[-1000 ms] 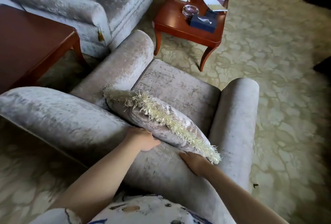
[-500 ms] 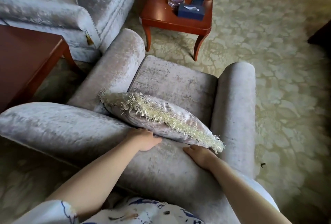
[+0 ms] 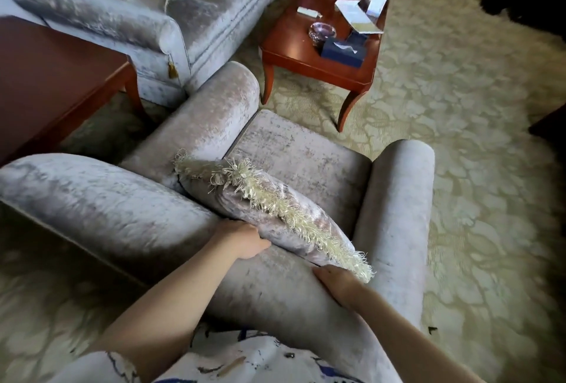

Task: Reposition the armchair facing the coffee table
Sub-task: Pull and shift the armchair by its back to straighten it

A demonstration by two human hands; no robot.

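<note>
The armchair (image 3: pixel 300 153) stood on the patterned carpet (image 3: pixel 459 107). Its open seat front pointed toward the near edge of the coffee table (image 3: pixel 294 45), apart from it with a strip of carpet between. The front of one arm roll lay near the table's nearest leg and near the corner of the grey sofa (image 3: pixel 199 15).

The person stood behind the backrest. The left hand (image 3: pixel 242 240) rested on its crest, fingers curled over the front edge and gripping the upholstery just behind the fringed cushion (image 3: pixel 275 217). The right hand (image 3: pixel 337 283) lay on the same crest nearer the other arm roll. Its fingers ran under the cushion's fringed corner, so I could not tell whether they gripped or lay flat.

By my reading the job looked largely done: the seat opened toward the table. The chair seemed slightly skewed, though, aimed more at the table's near right corner than square to its edge. A small turn, and perhaps a short push forward, seemed to be left.

A tissue box (image 3: pixel 343 50) and a glass dish (image 3: pixel 321 31) sat near the table's near edge. A dark wooden table (image 3: pixel 46 76) stood beside the chair's back corner.
</note>
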